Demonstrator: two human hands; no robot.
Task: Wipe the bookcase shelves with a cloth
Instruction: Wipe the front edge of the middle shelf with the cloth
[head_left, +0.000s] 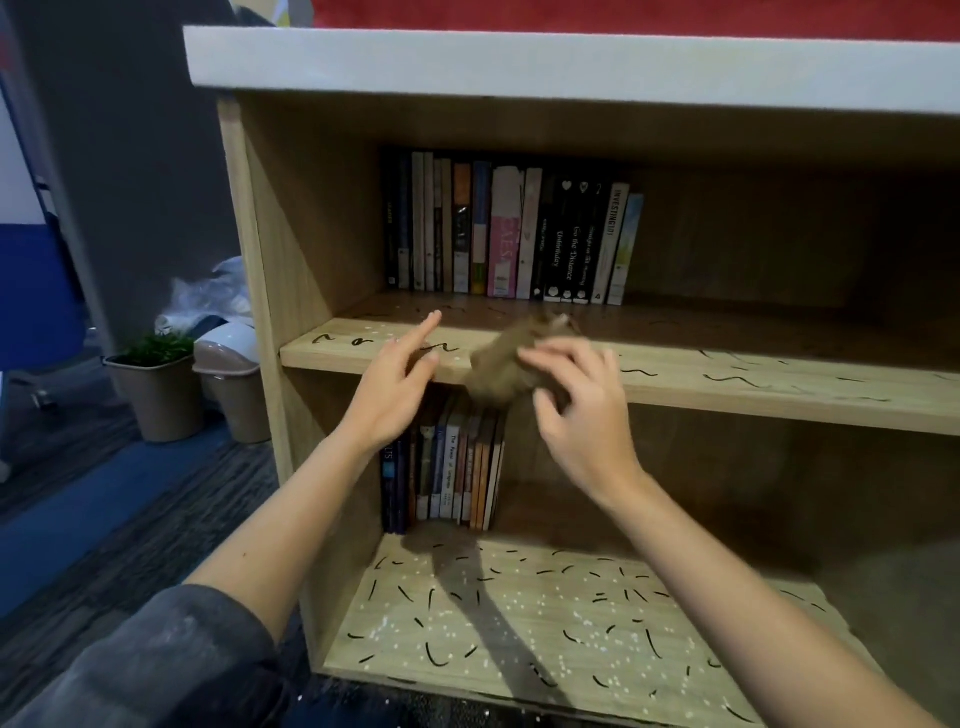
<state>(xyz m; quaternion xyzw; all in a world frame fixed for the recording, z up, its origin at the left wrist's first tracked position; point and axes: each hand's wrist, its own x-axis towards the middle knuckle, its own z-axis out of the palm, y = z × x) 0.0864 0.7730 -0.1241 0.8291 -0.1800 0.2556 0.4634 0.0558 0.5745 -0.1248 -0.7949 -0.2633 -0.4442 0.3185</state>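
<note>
A wooden bookcase (260, 249) fills the view. Its middle shelf (727, 387) and bottom shelf (519, 613) carry black squiggly marks and white specks. A brown cloth (501, 366), blurred by motion, hangs bunched at the middle shelf's front edge. My right hand (576, 410) has its fingers curled on the cloth's right side. My left hand (395, 384) is just left of the cloth, fingers spread, index finger pointing up over the shelf, holding nothing.
A row of books (509, 234) stands at the back of the middle shelf, another row (447, 467) on the bottom shelf. A potted plant (156, 384) and a small bin (234, 384) sit on the carpet left of the bookcase.
</note>
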